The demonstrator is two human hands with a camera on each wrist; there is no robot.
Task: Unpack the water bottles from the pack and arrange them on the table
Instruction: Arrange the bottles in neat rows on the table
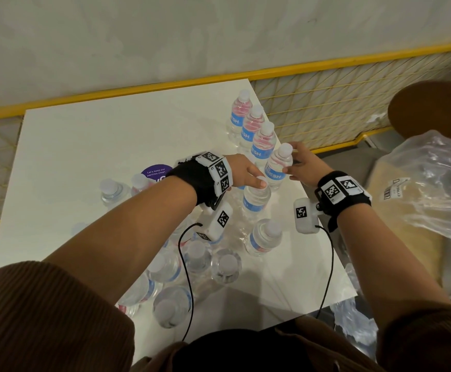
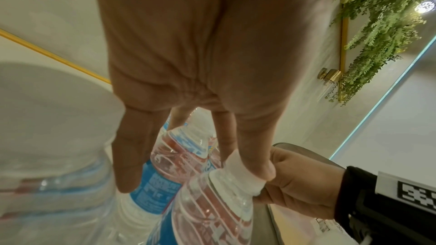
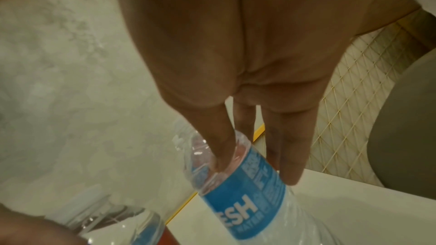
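The right hand (image 1: 303, 165) is gripping a clear plastic water bottle (image 1: 279, 167) at its neck and shoulder, fingers curling round it just below the white cap. The bottle is standing at the near end of a row of 3 upright bottles (image 1: 251, 124) along the right edge of the white surface (image 1: 84, 146), just beside the nearest of them. Its body is ribbed and see-through, with a blue label band in white lettering.

The left hand (image 1: 241, 171) is reaching down onto the white cap of a second bottle (image 1: 255, 200), fingertips touching the cap; whether they are closing round it I cannot tell. This bottle is sitting at the far edge of the torn pack (image 1: 192, 264), a cluster of round-capped bottles in crinkled clear wrap at the near side of the surface. A purple round sticker (image 1: 156, 171) is lying flat beyond the left wrist
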